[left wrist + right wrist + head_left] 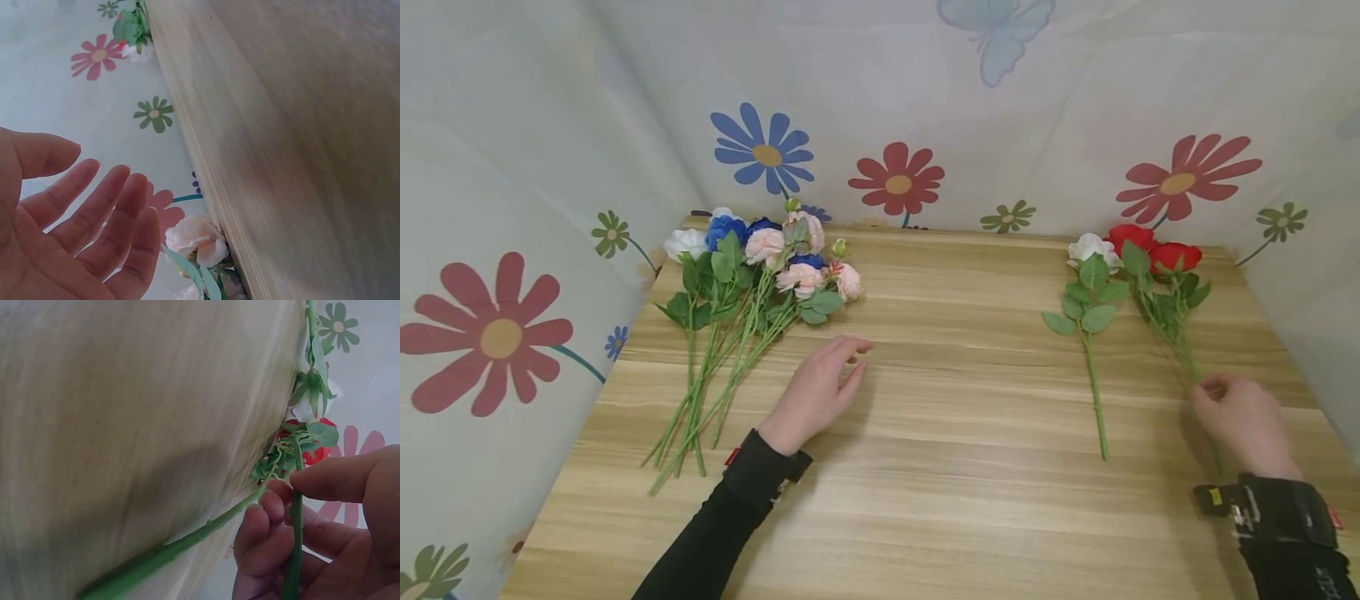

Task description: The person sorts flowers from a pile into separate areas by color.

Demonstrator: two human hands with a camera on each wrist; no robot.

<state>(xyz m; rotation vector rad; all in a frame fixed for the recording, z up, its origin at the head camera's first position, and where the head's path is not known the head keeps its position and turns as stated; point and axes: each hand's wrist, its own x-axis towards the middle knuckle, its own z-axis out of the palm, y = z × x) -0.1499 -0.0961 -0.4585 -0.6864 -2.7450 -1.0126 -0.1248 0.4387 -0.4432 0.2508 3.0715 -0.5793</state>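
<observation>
At the right of the table, my right hand (1243, 417) pinches the green stem of a red rose (1175, 257) between thumb and fingers. The right wrist view shows this held stem (295, 531) upright in the fingers, while a second green stem (169, 553) runs beside it, outside the grip. Another red rose (1131, 237) lies against the first. To their left is a white rose (1092, 250) with its stem toward me. My left hand (816, 392) hovers with loosely bent fingers, holding nothing, just right of the stems of several pale pink flowers (801, 281).
Blue roses (726, 227) and a white rose (685, 243) lie in the left bunch, their stems (692, 417) crossing toward me. The wooden table (955, 400) ends at the back against a flower-printed cloth (1037, 158), which also hangs along both sides.
</observation>
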